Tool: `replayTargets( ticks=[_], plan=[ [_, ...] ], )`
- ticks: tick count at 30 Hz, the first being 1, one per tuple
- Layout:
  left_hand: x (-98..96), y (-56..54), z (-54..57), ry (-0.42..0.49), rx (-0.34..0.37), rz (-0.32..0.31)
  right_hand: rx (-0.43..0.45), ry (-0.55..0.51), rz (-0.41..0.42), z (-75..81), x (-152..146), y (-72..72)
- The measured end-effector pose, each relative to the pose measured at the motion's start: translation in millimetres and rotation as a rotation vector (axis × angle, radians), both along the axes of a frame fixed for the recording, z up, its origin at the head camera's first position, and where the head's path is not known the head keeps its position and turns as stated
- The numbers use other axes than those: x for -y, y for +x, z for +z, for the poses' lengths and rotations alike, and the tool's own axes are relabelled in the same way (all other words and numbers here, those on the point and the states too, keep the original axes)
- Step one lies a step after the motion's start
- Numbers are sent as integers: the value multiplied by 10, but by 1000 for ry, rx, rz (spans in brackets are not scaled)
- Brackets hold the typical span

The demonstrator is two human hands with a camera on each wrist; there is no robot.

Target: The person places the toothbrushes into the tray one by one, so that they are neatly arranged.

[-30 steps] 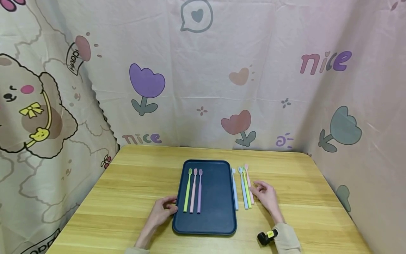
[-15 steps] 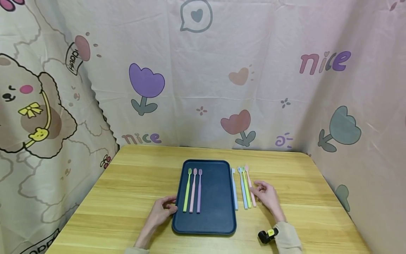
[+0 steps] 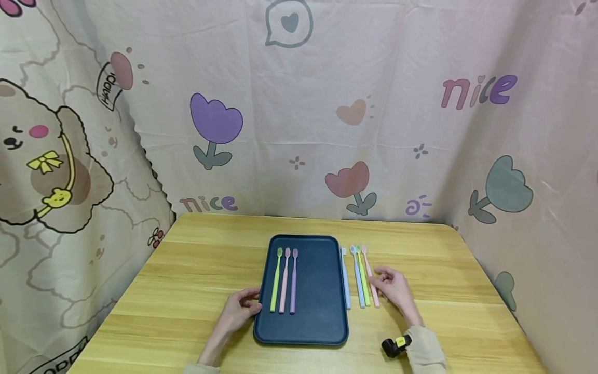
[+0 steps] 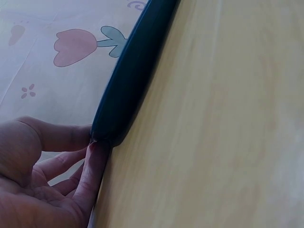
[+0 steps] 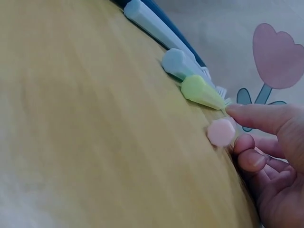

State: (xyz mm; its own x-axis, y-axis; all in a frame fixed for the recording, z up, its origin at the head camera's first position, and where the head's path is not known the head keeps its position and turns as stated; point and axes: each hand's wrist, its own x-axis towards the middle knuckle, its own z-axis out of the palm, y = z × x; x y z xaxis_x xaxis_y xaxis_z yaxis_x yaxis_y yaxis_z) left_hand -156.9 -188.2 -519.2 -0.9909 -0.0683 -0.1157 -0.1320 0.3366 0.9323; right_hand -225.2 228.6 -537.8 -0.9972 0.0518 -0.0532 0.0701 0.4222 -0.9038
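Note:
On the dark blue tray (image 3: 320, 291) lie a green toothbrush (image 3: 276, 280), a pink toothbrush (image 3: 285, 280) and a purple toothbrush (image 3: 294, 283), side by side. My left hand (image 3: 238, 310) grips the tray's left edge, fingertips right at the rim in the left wrist view. My right hand (image 3: 394, 288) pinches another pink toothbrush (image 3: 366, 259) by its handle, low over the wooden table; its round handle end (image 5: 221, 132) faces the right wrist camera. Left of it lie a green toothbrush (image 3: 363, 280) and a blue toothbrush (image 3: 358, 280). One more blue toothbrush (image 3: 346, 283) lies along the tray's right edge.
The wooden table (image 3: 201, 249) runs back to a printed curtain (image 3: 289, 104), with another curtain (image 3: 65, 171) on the left side. A small black device (image 3: 394, 346) with a yellow mark sits at my right wrist.
The pink toothbrush in my right hand has slid slightly toward me, its head now nearly level with the green and blue ones beside it. My left hand and the tray stay put.

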Motion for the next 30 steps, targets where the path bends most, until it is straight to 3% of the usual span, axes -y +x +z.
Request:
replayTargets(
  ticks=[9, 23, 30],
  plan=[
    [0, 0, 6, -8, -7, -3, 2, 0, 4, 17, 5, 7],
    [6, -11, -9, -13, -20, -20, 1, 155, -57, 12, 56, -48],
    [14, -14, -18, -6, -23, -27, -7, 145, -38, 24, 48, -40]
  ],
)
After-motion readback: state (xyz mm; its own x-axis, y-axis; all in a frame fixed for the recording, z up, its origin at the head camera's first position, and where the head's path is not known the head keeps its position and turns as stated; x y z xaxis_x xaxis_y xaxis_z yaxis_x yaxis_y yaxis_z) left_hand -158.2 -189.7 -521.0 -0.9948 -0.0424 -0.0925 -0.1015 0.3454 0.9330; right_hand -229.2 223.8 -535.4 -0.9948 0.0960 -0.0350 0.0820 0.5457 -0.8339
